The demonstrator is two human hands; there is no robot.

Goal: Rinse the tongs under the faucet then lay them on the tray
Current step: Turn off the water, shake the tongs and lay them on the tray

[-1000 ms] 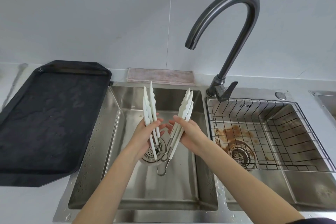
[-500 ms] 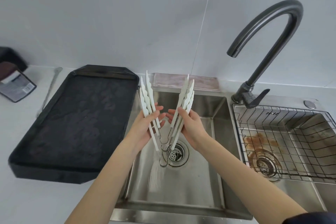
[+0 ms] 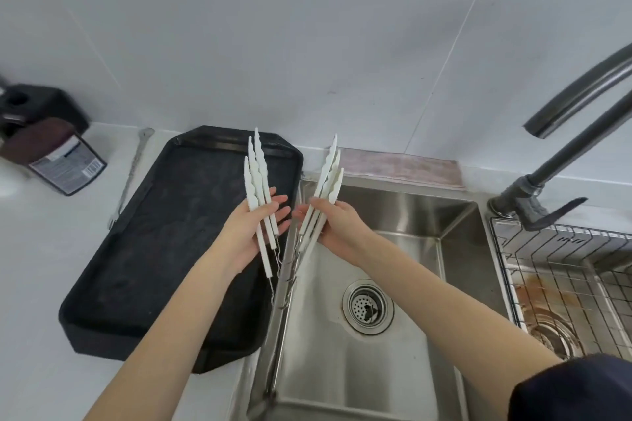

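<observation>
White plastic tongs [image 3: 294, 202], long axes toward 12 o'clock, fingers [image 3: 278, 203] clamped on both halves; black tray [image 3: 154, 249] at 9 o'clock, nearer left hand [image 3: 251, 232].

Two bare forearms, left hand [image 3: 249, 235], right hand [image 3: 338, 226], dark navy sleeve [image 3: 574, 390] at right upper arm

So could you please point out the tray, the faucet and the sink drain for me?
tray [image 3: 164, 232]: head view, bare dark floor.
faucet [image 3: 578, 96]: head view, curved spout.
sink drain [image 3: 367, 306]: head view, strainer centre.
</observation>
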